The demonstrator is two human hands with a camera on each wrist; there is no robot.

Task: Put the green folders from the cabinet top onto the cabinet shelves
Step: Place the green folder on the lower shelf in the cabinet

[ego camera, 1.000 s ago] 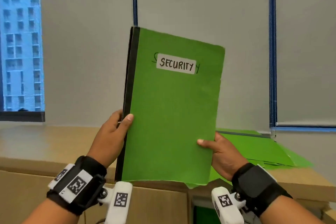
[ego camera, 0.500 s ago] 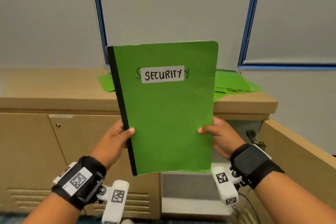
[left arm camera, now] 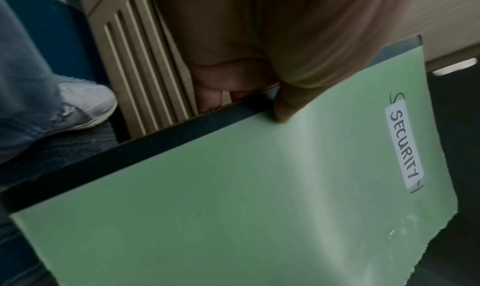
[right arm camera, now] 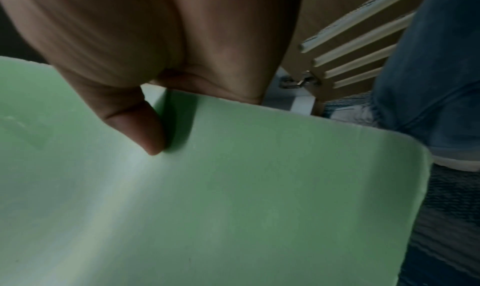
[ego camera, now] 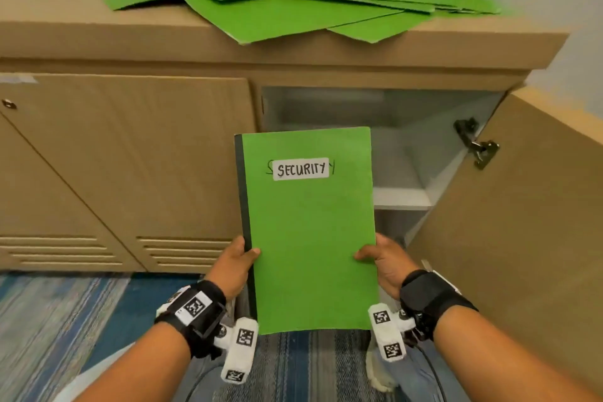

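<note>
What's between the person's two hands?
The green SECURITY folder: the left hand pinches its dark spine edge, the right hand its opposite edge, seen in the head view.

Left hand (ego camera: 233, 266): forearm reaches forward from lower left; thumb lies flat across the front of the green folder (ego camera: 310, 232) near its dark spine, fingers curled behind.
Right hand (ego camera: 385, 266): forearm comes in from lower right; thumb presses the front cover at the folder's right edge, fingers probably wrapped behind, out of sight.
Wrists: both carry black straps with white marker blocks.
Pose: both hands level, low on the folder.
</note>
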